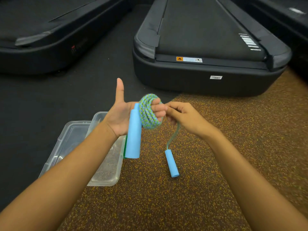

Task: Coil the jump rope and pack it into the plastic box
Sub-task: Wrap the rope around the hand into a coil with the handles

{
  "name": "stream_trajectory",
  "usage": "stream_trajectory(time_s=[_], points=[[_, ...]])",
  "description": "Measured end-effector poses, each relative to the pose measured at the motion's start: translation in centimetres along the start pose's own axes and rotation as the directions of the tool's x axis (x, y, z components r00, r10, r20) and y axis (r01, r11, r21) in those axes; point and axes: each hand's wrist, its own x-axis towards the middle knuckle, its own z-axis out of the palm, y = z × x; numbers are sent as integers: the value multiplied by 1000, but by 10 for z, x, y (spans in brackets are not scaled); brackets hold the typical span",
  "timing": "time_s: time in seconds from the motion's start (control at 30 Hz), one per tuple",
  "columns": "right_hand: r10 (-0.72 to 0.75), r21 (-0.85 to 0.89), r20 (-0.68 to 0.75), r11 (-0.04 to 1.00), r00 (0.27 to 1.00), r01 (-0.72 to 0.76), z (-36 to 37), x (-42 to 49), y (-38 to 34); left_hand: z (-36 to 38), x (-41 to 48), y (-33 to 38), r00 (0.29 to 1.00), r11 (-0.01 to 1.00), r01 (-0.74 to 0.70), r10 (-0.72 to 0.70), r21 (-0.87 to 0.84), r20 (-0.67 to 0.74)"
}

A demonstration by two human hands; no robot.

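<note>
- The jump rope (148, 112) is seen wound in several blue-and-green turns around the fingers of the left hand (120, 117), whose palm is turned up and whose thumb is raised.
- The left fingers (157, 108) are curled closed through the coil, so the rope is clenched there; how many turns lie behind the fingers cannot be counted.
- One blue handle (133, 135) is seen hanging down from the coil against the left palm, its lower end overlapping the plastic box (106, 170); whether it is gripped or merely dangling cannot be told.
- The loose end of the rope is pinched by the right hand (181, 117) just beside the coil; the fingertips are hidden under the hand, and the strand below it is blurred.
- The second handle (172, 163) is shown at the end of that strand, low over the speckled floor (166, 205); contact with the floor cannot be judged.
- The clear box is seen on the floor, partly covered by the left forearm, with its lid (66, 144) lying beside it, touching or overlapping.
- A green object at the box's right edge is mostly hidden behind the handle.
- Dark treadmills (208, 47) are cut off at the top.
</note>
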Motion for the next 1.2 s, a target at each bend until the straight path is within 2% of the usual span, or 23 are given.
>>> stream_trajectory(time_s=[0.13, 0.2, 0.37, 0.57, 0.73, 0.83, 0.97, 1.1, 1.2], points=[[72, 22, 33, 997, 997, -73, 10, -1, 7, 7, 8, 2, 990, 988, -135, 131, -74, -54], [104, 8, 82, 994, 991, -105, 15, 0, 11, 14, 12, 2, 967, 973, -224, 213, -63, -143], [190, -144, 254, 977, 948, -157, 17, -2, 16, 18, 14, 4, 828, 908, -419, 391, 20, -402], [263, -299, 333, 940, 905, -163, 2, -5, -6, 12, 10, 4, 727, 893, -427, 434, 145, -532], [319, -417, 360, 896, 877, -155, -6, -5, -24, 11, 8, 7, 656, 854, -495, 486, 157, -578], [317, -494, 371, 863, 873, -104, -1, -8, -33, 9, 8, 7, 620, 857, -480, 484, 190, -618], [246, -610, 333, 792, 910, 9, -2, -9, -49, 8, 7, 3, 634, 896, -385, 431, 221, -642], [163, -707, 278, 702, 947, 86, -8, -9, -61, 9, 10, -1, 695, 939, -234, 343, 252, -632], [125, -684, 244, 725, 962, 80, -12, -9, -62, 10, 13, -5, 764, 965, -78, 220, 252, -607]])
